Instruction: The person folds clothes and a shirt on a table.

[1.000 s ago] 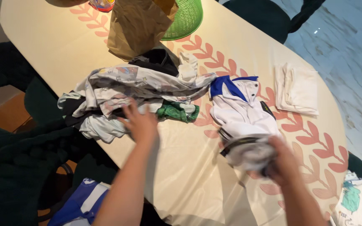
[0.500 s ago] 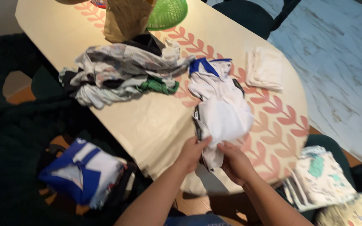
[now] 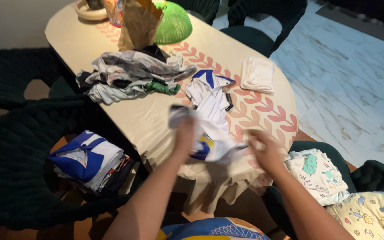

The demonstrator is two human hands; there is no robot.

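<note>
My left hand (image 3: 186,132) grips a white garment (image 3: 210,129) with blue and yellow print, lifted over the near edge of the oval table (image 3: 263,111). My right hand (image 3: 265,149) is blurred beside the garment's right edge, fingers spread; whether it touches the cloth I cannot tell. The garment's upper part with a blue collar (image 3: 207,76) still lies on the tabletop. A pile of mixed clothes (image 3: 130,73) sits further back on the left.
A folded white cloth (image 3: 258,74) lies at the table's right. A brown paper bag (image 3: 138,24) and green mesh cover (image 3: 174,24) stand at the far end. Folded clothes rest on a left chair (image 3: 87,160) and a right chair (image 3: 316,171).
The view pulled back. My hands moved apart, the left lifting the white garment and the right swinging off to the side, opening the garment out.
</note>
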